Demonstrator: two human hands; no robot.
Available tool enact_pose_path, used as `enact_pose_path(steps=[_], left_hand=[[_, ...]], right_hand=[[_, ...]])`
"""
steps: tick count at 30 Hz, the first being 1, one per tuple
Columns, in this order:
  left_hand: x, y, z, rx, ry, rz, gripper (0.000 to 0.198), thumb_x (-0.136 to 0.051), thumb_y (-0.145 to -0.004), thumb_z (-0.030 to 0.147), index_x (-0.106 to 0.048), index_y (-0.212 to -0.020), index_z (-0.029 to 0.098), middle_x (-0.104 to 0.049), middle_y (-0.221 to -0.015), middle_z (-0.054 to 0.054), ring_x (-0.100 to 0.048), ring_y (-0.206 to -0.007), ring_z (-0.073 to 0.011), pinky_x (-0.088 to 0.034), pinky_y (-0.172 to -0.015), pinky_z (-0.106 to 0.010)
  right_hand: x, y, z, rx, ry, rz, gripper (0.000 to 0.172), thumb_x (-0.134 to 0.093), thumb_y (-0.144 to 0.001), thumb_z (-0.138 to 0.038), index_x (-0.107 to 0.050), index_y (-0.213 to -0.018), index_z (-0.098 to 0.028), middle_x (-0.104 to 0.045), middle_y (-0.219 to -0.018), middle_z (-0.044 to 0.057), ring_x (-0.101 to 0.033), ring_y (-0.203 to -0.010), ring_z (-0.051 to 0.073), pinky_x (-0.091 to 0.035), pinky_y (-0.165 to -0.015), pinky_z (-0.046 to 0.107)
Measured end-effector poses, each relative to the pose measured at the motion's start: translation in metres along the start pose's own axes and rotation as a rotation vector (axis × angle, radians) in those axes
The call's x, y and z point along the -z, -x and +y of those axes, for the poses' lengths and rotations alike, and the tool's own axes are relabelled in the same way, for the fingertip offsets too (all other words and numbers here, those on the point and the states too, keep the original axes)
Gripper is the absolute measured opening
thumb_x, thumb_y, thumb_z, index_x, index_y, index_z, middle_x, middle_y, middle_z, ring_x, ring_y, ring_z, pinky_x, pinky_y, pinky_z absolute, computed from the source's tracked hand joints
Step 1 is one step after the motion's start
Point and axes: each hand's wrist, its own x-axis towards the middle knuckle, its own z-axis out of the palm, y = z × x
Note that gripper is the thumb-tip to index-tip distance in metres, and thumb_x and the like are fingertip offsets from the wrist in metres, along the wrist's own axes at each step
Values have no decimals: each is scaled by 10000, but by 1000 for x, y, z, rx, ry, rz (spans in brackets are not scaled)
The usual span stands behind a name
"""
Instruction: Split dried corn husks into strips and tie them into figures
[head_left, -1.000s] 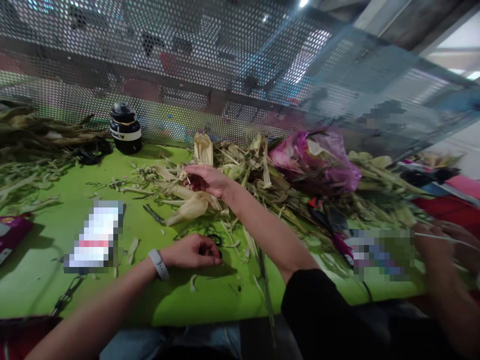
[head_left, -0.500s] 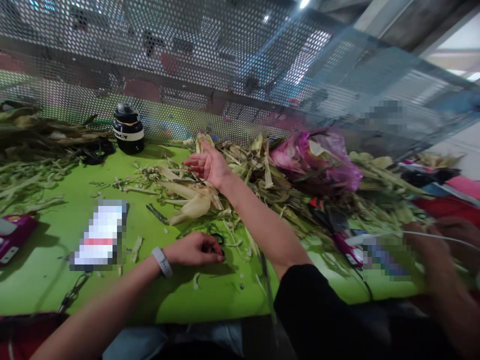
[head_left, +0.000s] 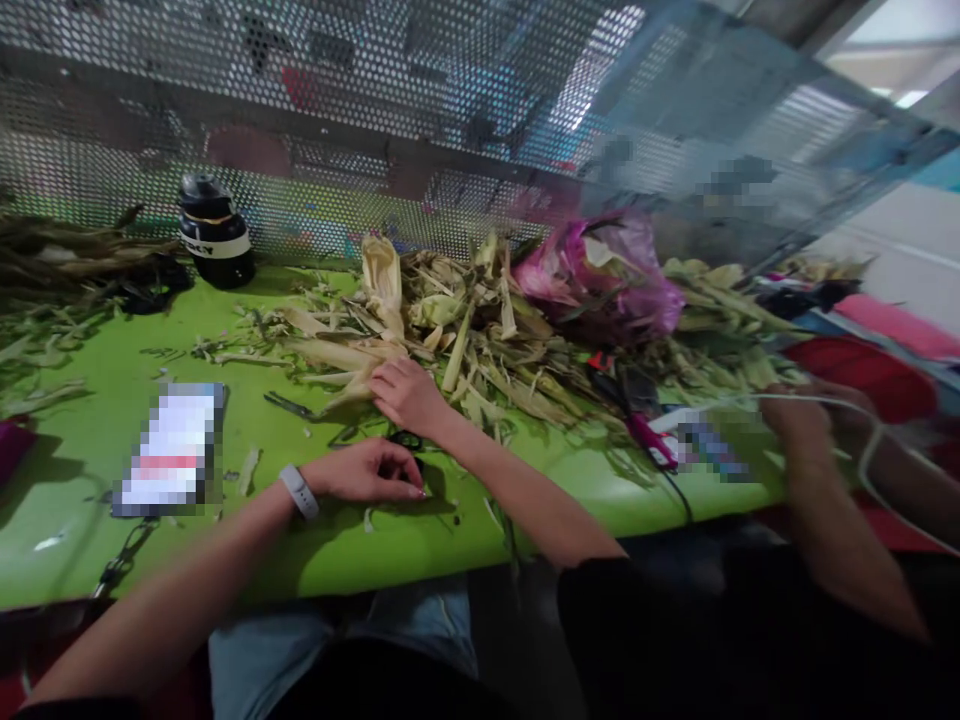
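Note:
My left hand [head_left: 364,470], with a pale band on its wrist, is low over the front of the green table. Its fingers are curled and thumb and fingertips come together; what they pinch, if anything, is too small to make out. Just beyond it, my right hand [head_left: 411,400] is on the near edge of the husk pile, its fingers bent over a pale dry corn husk [head_left: 349,375]. A dark ring-shaped thing [head_left: 406,440] lies between the two hands. Left of the husk are small dark scissors or snips [head_left: 289,405], partly covered.
A heap of dry husks [head_left: 480,340] and a pink plastic bag [head_left: 592,275] lie along the perforated screen [head_left: 420,150]. A phone [head_left: 169,450] and a black jar [head_left: 215,235] are to the left. Another person's hand [head_left: 799,420] is at right, near a white cable [head_left: 847,402].
My right hand has come down and nearer from above the back of the pile, its spread fingers now bent onto a husk. My left hand stays curled in about the same place.

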Motion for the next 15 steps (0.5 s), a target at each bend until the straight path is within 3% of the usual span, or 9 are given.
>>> enact_pose_path(steps=[2,5,8,11,13,15], left_hand=[[2,2,5,13,1,22,361,-656,-817,468,-692,-923,125,-480,-552,38,-381,-493,-69,-288,-466,-206],[11,6,9,22,58,114,351,-675,-806,449,-683,-939,124,-541,-595,21,-419,-505,-71,-335,-486,-204],[23,7,5,22,105,371,354,-662,-816,464,-669,-932,129,-589,-644,-1,-502,-547,-91,-397,-512,-210],[32,3,-5,45,144,692,380,-700,-779,459,-647,-980,140,-675,-798,-39,-605,-687,-129,-495,-639,-251],[35,0,-10,69,261,785,466,-718,-765,465,-607,-1088,148,-709,-942,-78,-655,-827,-166,-530,-747,-296],[35,-2,-12,96,440,773,552,-692,-783,510,-549,-1194,171,-706,-1070,-120,-671,-940,-207,-545,-810,-346]], right_hand=[[-6,2,5,-39,-12,54,233,-498,-897,-167,-704,-1006,-166,-663,-1029,121,-554,-1044,252,-413,-970,433],[-10,4,16,-192,-228,292,231,-464,-913,-205,-692,-948,-187,-657,-1017,100,-569,-1029,219,-426,-964,372],[-8,5,31,-454,-591,584,155,-553,-851,-305,-644,-900,-190,-651,-945,69,-601,-912,189,-473,-866,319],[-1,5,40,-620,-950,750,189,-634,-756,-375,-584,-823,-206,-607,-790,-6,-572,-757,138,-480,-761,263],[6,4,39,-633,-1122,810,222,-663,-713,-388,-555,-803,-216,-576,-756,-34,-550,-742,116,-473,-757,239],[12,4,30,-634,-1260,827,262,-689,-683,-395,-540,-813,-224,-567,-764,-40,-540,-743,110,-475,-754,230]])
